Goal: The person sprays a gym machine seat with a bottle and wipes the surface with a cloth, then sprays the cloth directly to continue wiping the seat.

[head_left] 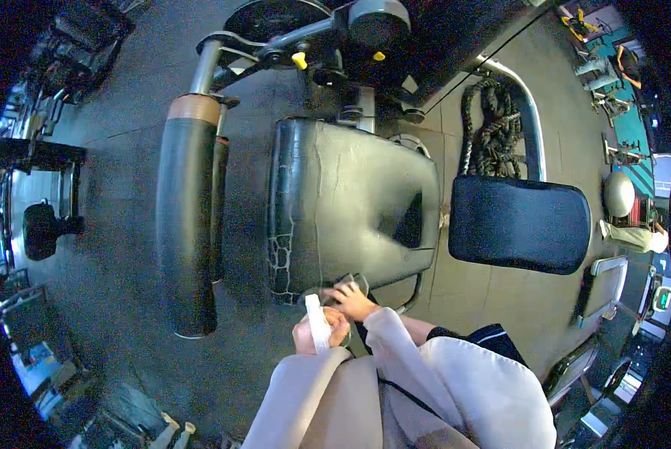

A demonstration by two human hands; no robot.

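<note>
Both hands meet low in the frame, just at the near edge of the seat pad (pixel 350 202), a cracked black cushion on a gym machine. The left hand (pixel 309 334) is clenched around a white bottle (pixel 317 322), which stands roughly upright in the fist with its top towards the pad. The right hand (pixel 353 301) lies just above and to the right of the left, touching it or nearly so, and its fingers grip a thin clear piece (pixel 350 284) (a wipe or a sheet of film; too blurred to tell) that rests on the lower rim of the pad. So the pad lies directly ahead of the hands, away from the body, with its long axis running left to right across the view, from the cracked left end to the narrower right end. The right hand is the nearer of the two to it, already at the rim, while the left sits just behind with the bottle. A long roller (pixel 188 224) stands to the left of the pad, parallel to its cracked edge and apart from it; a second black pad (pixel 519 223) lies to the right, with a coiled rope (pixel 492 127) beyond. Pale sleeves (pixel 395 359) cover both forearms.
</note>
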